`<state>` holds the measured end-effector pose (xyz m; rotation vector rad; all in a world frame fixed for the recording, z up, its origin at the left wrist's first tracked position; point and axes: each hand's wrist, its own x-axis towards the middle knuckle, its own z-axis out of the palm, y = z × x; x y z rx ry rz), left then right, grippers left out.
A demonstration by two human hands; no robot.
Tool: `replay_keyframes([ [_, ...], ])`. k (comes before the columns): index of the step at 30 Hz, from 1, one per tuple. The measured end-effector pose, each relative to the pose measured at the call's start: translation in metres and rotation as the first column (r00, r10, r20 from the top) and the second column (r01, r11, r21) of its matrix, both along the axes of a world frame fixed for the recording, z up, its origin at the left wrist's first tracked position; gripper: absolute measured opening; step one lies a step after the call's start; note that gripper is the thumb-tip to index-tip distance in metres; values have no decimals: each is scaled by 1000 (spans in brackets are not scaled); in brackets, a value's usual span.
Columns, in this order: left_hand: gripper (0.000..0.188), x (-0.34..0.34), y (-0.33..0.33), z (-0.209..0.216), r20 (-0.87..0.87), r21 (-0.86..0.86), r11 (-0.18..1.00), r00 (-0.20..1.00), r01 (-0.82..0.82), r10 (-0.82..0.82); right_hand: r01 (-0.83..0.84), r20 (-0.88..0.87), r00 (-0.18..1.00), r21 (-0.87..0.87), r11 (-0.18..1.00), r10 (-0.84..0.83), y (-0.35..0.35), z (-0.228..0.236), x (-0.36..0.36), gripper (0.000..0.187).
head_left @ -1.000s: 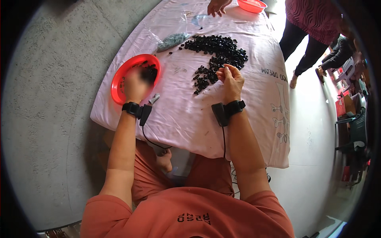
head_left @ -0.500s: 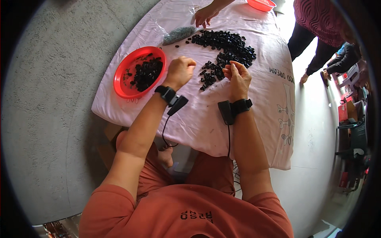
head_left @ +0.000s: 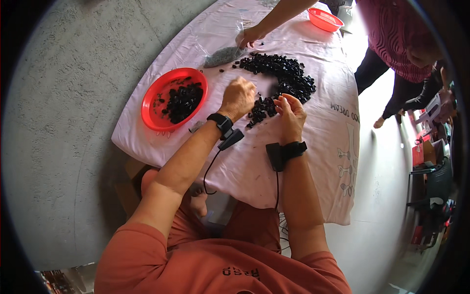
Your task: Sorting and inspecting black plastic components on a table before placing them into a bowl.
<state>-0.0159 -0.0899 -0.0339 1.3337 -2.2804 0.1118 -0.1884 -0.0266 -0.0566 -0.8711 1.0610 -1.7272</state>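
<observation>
A spread-out pile of small black plastic pieces [head_left: 293, 73] lies on the cloth-covered table. My left hand [head_left: 238, 98] hovers at the pile's left side with its fingers curled closed. Whatever those fingers hold is hidden. At the near edge of the pile, my right hand [head_left: 293, 116] has thumb and fingertips pinched together, and anything between them is too small to name. Left of my hands sits a red plastic bowl [head_left: 152, 117] partly filled with black pieces [head_left: 183, 100] of the same look.
A clear plastic bag [head_left: 223, 57] with small greyish contents lies beyond the bowl, touched by another person's hand [head_left: 249, 37]. A second red basket [head_left: 325, 20] stands at the far right of the pink tablecloth [head_left: 313, 161]. Another person [head_left: 391, 39] is at the right.
My left hand has moved right, from near the bowl toward the pile and my right hand. The right hand stays at the pile's near edge. The whole view has shifted slightly.
</observation>
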Motion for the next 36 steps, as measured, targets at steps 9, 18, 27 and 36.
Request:
replay_keyframes([
  [9, 50, 46, -53, -51, -247, -50, 976, 950, -210, 191, -2, -7, 1000, 18, 1000, 2, 0, 6, 9, 16],
  [18, 59, 26, -95, -34, -240, 101, 955, 924, -280, 297, -40, -31, 999, 27, 999, 41, 1, 4, 9, 18],
  [27, 53, 26, -104, -25, -252, 103, 986, 956, -129, 152, -31, -68, 997, 20, 999, 32, 2, 1, 2, 18],
  [36, 55, 83, -175, -18, -256, 317, 925, 920, -209, 296, -28, -69, 997, 28, 999, 30, 4, 4, 4, 17],
])
